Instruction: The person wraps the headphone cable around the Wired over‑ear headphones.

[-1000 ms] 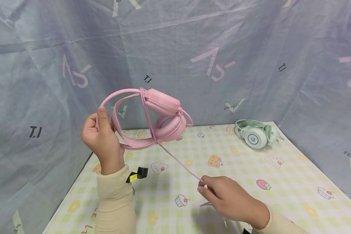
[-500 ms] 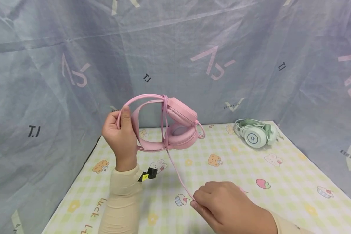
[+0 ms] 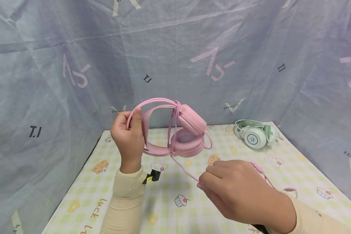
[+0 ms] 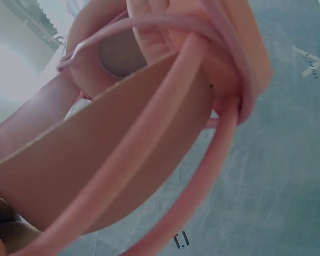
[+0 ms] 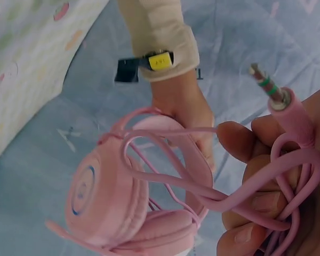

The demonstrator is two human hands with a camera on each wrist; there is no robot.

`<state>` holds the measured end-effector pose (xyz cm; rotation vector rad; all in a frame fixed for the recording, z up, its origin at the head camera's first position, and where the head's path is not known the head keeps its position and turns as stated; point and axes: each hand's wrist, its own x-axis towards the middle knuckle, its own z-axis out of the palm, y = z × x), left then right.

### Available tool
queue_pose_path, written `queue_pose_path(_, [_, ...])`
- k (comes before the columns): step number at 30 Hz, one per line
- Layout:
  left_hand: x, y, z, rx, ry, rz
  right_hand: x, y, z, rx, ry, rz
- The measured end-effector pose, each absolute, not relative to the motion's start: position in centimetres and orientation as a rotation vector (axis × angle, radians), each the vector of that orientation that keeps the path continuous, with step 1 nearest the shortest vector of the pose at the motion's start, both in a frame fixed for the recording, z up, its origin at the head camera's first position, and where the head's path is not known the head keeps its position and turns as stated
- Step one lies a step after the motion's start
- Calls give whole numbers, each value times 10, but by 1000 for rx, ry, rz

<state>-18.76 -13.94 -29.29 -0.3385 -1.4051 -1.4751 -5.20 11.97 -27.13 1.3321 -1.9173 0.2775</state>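
Pink over-ear headphones (image 3: 193, 120) hang in the air above the table, ear cups toward the right. My left hand (image 3: 129, 139) grips the headband between thumb and fingers. The pink cable (image 3: 185, 169) is wound around both arms of the headband near the cups, and a length runs from there to my right hand (image 3: 240, 191). Curled fingers of that hand hold the cable, gathered in several loops (image 5: 240, 197) against the palm in the right wrist view. A pink audio plug (image 5: 293, 114) with a metal tip sticks out beside them. Headband and cable wraps fill the left wrist view.
Pale green headphones (image 3: 255, 138), their cable wrapped around them, lie at the table's back right corner. A checked, cartoon-printed cloth (image 3: 163, 198) covers the table. Grey-blue curtains (image 3: 169, 58) hang behind it and at both sides.
My left hand has carried the pink headphones rightward and slightly down. My right hand dipped toward me, then rose and shifted right. Cable ends now show beyond the right hand.
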Motion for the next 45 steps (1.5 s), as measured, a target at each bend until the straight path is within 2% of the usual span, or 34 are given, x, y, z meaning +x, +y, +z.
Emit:
queue_pose_path(30, [-172,-124,-291,-591,-1656,-1320,-78,126,-212,1163,-1687,23])
queue_pose_path(45, [-170,-125,-289,-690,-1755,-1376,-94,133,-200,1145,-1581,-59])
